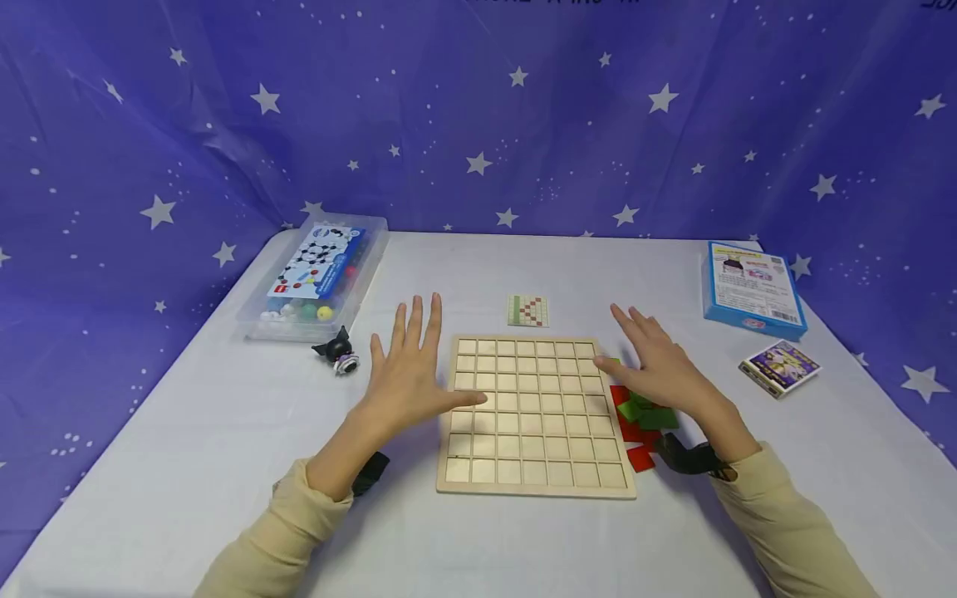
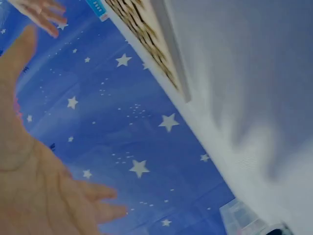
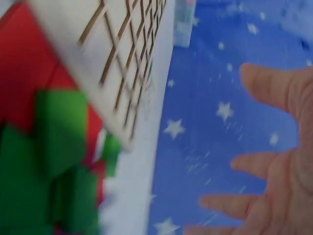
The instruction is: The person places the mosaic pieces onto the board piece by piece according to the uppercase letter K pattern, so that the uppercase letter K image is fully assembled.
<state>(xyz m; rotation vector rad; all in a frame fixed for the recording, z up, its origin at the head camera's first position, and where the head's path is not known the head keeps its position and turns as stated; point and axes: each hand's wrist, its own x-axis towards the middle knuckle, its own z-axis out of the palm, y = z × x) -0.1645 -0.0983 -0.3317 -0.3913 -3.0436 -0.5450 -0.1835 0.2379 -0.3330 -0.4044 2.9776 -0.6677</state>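
A wooden grid board (image 1: 534, 425) with square cells lies flat in front of the person, its cells holding no tiles. The left hand (image 1: 409, 378) is spread over the board's left side, thumb over the grid and fingers pointing away. Over the right edge, the right hand (image 1: 658, 370) hovers with fingers extended, above a pile of red tiles (image 1: 640, 458) and green tiles (image 1: 660, 418). Both palms look bare in the left wrist and right wrist views. A small pattern card (image 1: 527, 311) printed with a grid of red and green squares lies just beyond the board.
At the far left is a clear plastic case (image 1: 366, 274) of coloured balls, with a small black figurine (image 1: 341, 352) near it. A blue box (image 1: 755, 286) and a smaller purple box (image 1: 781, 367) lie at the right. A starry purple cloth (image 1: 478, 124) hangs behind the table.
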